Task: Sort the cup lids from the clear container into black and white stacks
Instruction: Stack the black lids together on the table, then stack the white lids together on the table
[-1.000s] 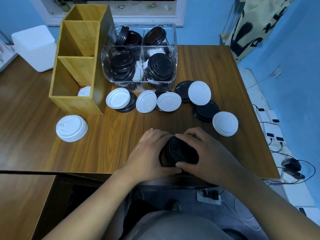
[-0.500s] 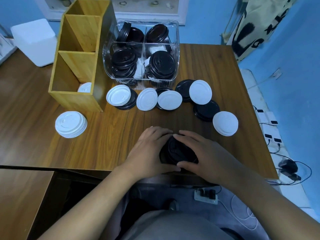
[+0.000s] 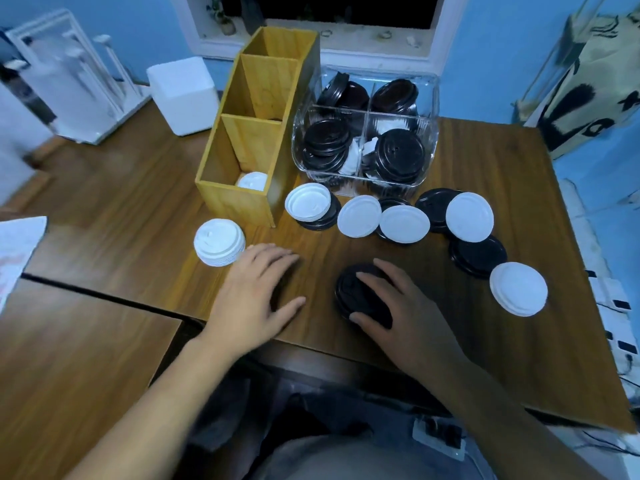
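Five loose white lids point(image 3: 518, 288) (one black stack point(image 3: 347, 292))

Glossy black plastic lids point(image 3: 360, 292), matt white lids point(image 3: 219, 242), polished wood table point(image 3: 485, 161).

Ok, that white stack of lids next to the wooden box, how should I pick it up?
Grip the white stack low around its rim, from above, fingers on opposite sides. It stands upright and round, its domed tops offer nothing to pinch, and a low grip should bring the bottom lids along. The left hand lies free beside it; the right hand holds the black stack.
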Available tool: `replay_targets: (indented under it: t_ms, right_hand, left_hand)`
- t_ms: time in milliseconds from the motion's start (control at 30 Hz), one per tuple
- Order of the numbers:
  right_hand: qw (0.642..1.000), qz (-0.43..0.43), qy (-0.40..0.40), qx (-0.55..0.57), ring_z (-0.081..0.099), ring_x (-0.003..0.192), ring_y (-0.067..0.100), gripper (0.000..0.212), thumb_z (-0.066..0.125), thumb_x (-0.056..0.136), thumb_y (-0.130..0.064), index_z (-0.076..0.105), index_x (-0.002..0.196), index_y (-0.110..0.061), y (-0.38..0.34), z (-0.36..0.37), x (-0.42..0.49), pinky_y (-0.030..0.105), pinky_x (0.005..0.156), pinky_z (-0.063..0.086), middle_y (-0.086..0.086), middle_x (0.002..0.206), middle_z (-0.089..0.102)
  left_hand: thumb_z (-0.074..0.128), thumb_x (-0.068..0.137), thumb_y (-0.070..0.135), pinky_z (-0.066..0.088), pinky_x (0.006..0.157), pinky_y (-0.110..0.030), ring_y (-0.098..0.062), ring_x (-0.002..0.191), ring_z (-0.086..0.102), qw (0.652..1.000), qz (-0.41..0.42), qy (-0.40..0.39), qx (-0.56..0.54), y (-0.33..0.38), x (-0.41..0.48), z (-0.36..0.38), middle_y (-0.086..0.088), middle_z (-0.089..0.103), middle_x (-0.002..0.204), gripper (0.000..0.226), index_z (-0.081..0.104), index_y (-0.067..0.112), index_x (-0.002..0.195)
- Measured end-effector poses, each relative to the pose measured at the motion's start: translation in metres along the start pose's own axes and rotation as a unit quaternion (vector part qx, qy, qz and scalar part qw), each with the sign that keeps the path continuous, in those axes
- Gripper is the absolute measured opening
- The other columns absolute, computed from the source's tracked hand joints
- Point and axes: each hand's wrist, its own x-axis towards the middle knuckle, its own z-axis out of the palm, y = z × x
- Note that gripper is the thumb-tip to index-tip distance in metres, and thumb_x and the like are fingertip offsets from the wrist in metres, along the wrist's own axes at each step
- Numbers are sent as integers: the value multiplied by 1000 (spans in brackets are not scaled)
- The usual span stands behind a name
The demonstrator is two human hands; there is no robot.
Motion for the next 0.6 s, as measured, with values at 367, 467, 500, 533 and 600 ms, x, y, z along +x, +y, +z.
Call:
replay_targets:
  t_ms: [367,467,500,533,600]
  right_hand:
    - [996,-66,34,-42,28,144,19,50,49,97,-55,49,143,-34,-84,65,92,34,102,44,-6,159,31]
    - [994,-74,61,-48,37,138,23,45,53,97,-51,55,137,-30,-97,81,113,35,93,52,-3,152,41]
    - [994,-76,65,-52,39,137,22,45,54,97,-51,55,136,-29,-100,85,119,35,93,54,-3,151,42]
    - [993,-77,67,-57,40,137,22,46,53,97,-51,54,137,-29,-101,87,123,35,94,54,-3,151,42]
    - [993,-74,68,-59,40,138,20,50,51,97,-56,52,139,-29,-103,88,125,33,95,53,-4,152,41]
  left_hand:
    - [72,93,16,40,113,-42,-33,136,45,990,-123,48,43,-93,-17,-25,-8,50,147,45,60,9,136]
    - [73,93,15,41,111,-40,-31,133,47,991,-120,48,37,-99,-14,-30,-8,52,144,43,62,9,134]
    - [73,92,14,42,110,-41,-31,132,47,991,-119,45,39,-101,-13,-32,-8,52,143,43,62,9,133]
    - [74,92,14,43,109,-43,-31,132,47,991,-117,42,41,-104,-12,-34,-8,52,142,43,62,8,133]
    - [74,91,14,44,108,-47,-33,131,48,993,-107,37,44,-108,-12,-37,-10,52,141,44,62,7,132]
